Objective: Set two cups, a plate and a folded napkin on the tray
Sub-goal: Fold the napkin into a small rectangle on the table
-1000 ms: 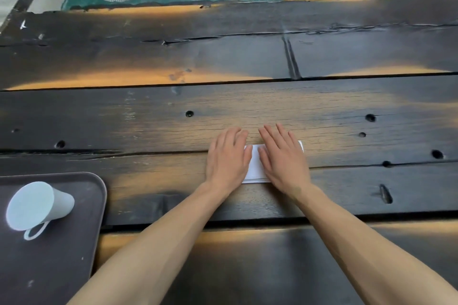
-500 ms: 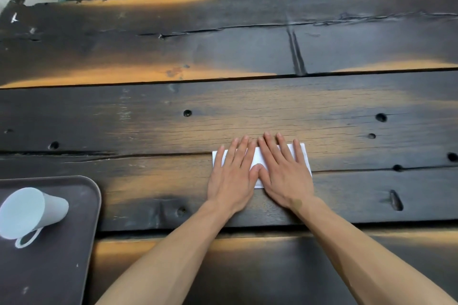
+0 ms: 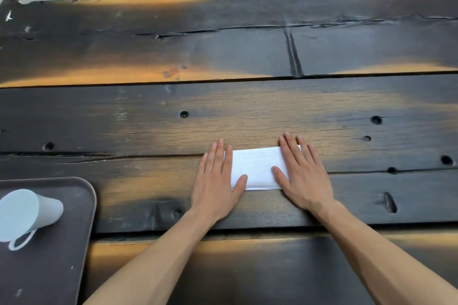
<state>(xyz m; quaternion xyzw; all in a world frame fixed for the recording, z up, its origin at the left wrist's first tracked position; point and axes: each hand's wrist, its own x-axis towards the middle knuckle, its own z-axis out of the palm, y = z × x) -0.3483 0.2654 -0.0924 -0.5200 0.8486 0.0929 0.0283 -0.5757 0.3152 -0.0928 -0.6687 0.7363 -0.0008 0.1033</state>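
White napkin (image 3: 255, 167), ends under hands (image 3: 215, 183)

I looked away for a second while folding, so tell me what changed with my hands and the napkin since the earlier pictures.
Both hands slid apart along the napkin: the left hand went to its left end and the right hand to its right end, baring the white middle. Both press flat, fingers straight; nothing was gripped or let go. The napkin stayed on the table, and the cup still lies tipped on the tray.
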